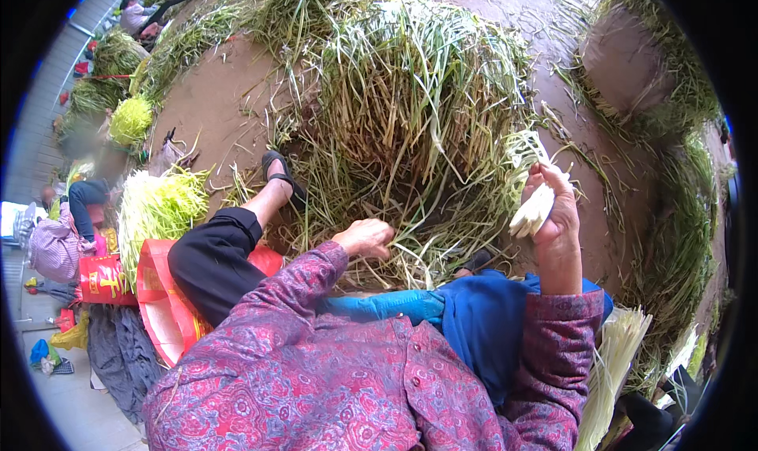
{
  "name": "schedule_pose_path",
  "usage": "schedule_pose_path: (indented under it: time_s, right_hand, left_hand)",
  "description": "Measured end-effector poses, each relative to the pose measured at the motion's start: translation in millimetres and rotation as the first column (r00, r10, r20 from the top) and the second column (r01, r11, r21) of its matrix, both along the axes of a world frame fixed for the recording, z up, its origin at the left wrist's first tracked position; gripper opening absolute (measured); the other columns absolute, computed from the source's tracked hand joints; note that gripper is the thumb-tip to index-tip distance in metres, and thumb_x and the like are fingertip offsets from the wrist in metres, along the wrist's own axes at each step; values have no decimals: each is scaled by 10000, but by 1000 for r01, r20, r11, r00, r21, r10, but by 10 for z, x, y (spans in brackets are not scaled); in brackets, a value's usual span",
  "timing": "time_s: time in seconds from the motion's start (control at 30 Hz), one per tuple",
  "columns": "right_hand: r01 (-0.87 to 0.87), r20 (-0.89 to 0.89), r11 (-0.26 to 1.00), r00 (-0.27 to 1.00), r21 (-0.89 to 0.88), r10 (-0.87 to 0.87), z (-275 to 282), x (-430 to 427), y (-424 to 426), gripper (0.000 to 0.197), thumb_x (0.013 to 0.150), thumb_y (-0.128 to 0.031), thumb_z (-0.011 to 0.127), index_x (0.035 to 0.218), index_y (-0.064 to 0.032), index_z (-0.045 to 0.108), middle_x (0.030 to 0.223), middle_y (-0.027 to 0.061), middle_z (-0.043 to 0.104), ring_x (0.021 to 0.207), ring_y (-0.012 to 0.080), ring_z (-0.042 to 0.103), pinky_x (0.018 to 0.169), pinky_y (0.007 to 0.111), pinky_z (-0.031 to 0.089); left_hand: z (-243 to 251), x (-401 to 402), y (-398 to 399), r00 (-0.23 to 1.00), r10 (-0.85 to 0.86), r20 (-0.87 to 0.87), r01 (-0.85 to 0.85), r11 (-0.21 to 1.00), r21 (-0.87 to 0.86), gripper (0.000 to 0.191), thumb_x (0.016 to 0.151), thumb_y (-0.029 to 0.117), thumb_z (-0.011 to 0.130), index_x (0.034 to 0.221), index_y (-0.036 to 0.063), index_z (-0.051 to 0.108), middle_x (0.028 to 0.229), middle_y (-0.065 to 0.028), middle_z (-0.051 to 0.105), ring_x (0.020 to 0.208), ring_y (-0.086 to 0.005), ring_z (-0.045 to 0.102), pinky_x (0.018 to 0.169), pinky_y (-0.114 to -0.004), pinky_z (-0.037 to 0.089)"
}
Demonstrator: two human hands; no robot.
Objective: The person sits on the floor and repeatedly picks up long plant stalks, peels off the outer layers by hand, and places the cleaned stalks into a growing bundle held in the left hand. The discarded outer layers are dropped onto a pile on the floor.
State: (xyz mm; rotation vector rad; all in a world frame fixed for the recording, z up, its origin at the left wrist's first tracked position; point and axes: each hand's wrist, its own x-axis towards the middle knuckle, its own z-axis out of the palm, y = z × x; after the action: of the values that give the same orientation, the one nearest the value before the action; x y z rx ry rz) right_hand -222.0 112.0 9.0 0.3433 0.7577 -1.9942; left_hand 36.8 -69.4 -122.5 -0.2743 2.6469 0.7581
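My right hand [552, 205], raised at the right, is closed around a small bunch of pale stalks [532, 213]; their leafy green ends stick out above the fingers. My left hand [365, 238] is low at the centre with its fingers curled, beside loose green leaves and stems [414, 244]. Whether it pinches a stem cannot be made out. In front of me stands a big heap of long-leaved plants [408, 90], green on top with brownish stalks below. A blue cloth [482, 327] covers part of my lap.
To the left are a red bag [160, 309] and a bundle of yellow-green stalks [160, 208]. Pale long stalks [613, 362] lie by my right elbow. More green plants [675, 255] curve along the right. A person [62, 238] sits at far left; another person [139, 16] is farther off.
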Motion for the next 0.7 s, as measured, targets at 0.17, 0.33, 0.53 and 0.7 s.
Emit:
schedule_pose_path:
  time_s: [0.17,0.33,0.53,0.7]
  right_hand:
    - [-48,-17,998,999,-34,47,28,49,-5,201,778,-28,578,963,-7,504,820,69,573,623,126,568,536,265,507]
    - [-14,-51,1000,999,-6,14,123,123,-38,194,780,-32,580,958,-5,509,818,72,577,611,126,560,537,259,479]
    - [-36,-17,999,999,39,37,131,175,-100,188,773,-29,586,949,-10,523,800,71,585,598,130,556,537,263,478]
    - [-89,-67,984,993,153,100,38,372,-192,153,746,-16,613,882,-6,544,735,81,595,560,139,560,507,268,473]
  left_hand:
    - [290,-859,-260,807,426,-409,-421,901,109,250,792,111,558,1006,-14,520,632,-107,600,505,-171,560,480,-315,481]
    - [500,-1731,-702,602,594,-534,-695,719,17,210,797,138,542,957,1,541,647,-118,591,568,-212,573,510,-357,475]
    - [374,-1890,-883,750,603,-273,-653,741,-158,196,691,135,557,829,27,645,843,-180,633,842,-314,615,738,-367,500]
    - [473,-1512,-671,775,623,-104,-521,724,452,183,656,143,614,770,4,648,770,-114,648,708,-159,597,686,-269,481]
